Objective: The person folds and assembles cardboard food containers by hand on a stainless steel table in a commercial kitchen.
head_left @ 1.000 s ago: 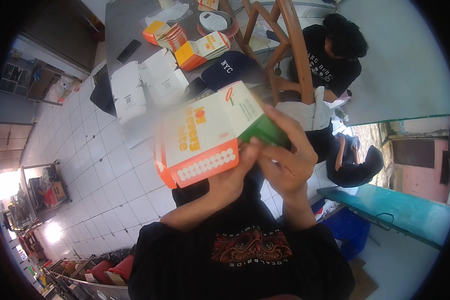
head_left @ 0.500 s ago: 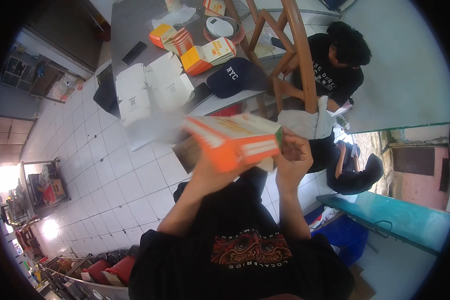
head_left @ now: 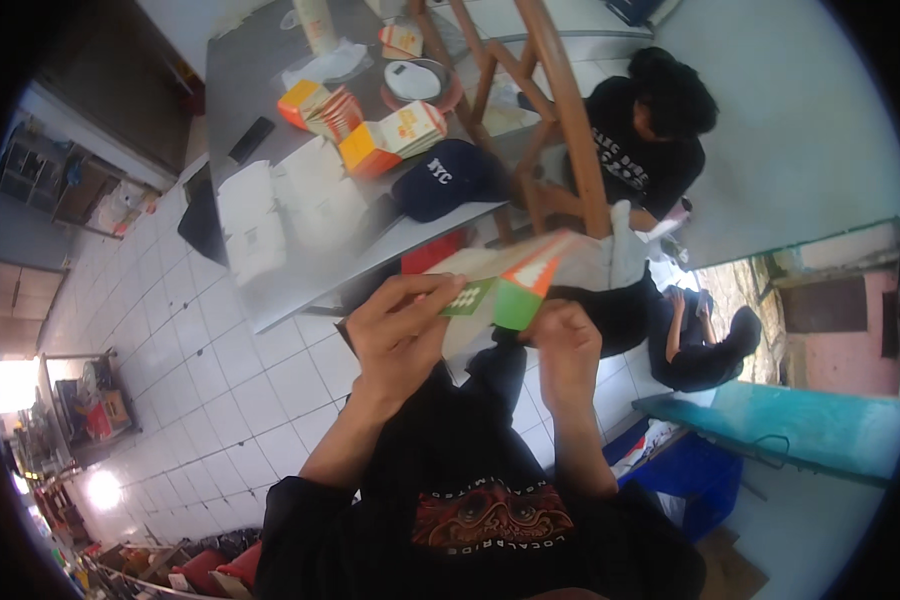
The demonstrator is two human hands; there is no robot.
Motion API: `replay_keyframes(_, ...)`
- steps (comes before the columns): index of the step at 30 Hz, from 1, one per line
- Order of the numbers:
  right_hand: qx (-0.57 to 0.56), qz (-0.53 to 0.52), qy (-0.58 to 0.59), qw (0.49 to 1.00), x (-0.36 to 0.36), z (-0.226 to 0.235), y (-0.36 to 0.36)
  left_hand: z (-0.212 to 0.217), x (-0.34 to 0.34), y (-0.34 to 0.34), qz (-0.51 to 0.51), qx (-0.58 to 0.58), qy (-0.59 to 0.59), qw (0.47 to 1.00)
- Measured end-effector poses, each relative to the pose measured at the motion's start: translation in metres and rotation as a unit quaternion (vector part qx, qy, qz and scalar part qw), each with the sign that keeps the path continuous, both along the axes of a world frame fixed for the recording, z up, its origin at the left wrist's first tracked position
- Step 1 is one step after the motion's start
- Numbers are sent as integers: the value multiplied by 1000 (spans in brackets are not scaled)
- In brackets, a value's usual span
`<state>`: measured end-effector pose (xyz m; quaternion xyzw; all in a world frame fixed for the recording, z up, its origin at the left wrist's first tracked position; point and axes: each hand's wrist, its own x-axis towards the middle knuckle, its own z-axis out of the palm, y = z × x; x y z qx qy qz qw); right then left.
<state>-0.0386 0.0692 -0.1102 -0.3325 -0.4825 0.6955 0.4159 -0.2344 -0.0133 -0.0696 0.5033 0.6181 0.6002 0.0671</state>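
Plainly, the carton (head_left: 522,300) sits at the middle of the frame, blurred, its pale far part hard to tell from the background. Its orange panel and two green flaps show; the side turned away is hidden. At the top edge a pale cup (head_left: 315,28) is cut off, and the cap (head_left: 448,180) partly covers a dark flat object (head_left: 378,213).

On the grey surface (head_left: 320,275), in the upper left and upper middle, are two stacks of folded cartons (head_left: 410,132), one smaller carton (head_left: 401,41), two white cardboard pieces (head_left: 320,190), one phone (head_left: 251,140) and one cap. Two other people (head_left: 650,145) sit at the right.

Both forearms rise from the lower part of the frame. The left hand (head_left: 398,335) bends inward, fingers pointing right, its grip closed on a green flap. The right hand (head_left: 568,345) is upright, fingers curled just beside the other green flap; whether its grip holds the carton, I cannot tell.
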Motion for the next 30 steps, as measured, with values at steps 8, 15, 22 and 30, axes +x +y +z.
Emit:
replay_keyframes(8,53,-52,29,997,-10,59,-4,-1,22,3,-86,44,-4,995)
replay_keyframes(15,230,-137,-29,963,-10,65,-16,4,46,5,-132,100,-77,983)
replay_keyframes(22,252,-117,-11,961,-12,66,-16,6,40,0,-135,118,-85,980)
replay_keyframes(30,271,-99,-39,957,-10,80,-23,27,47,0,-175,123,-153,965)
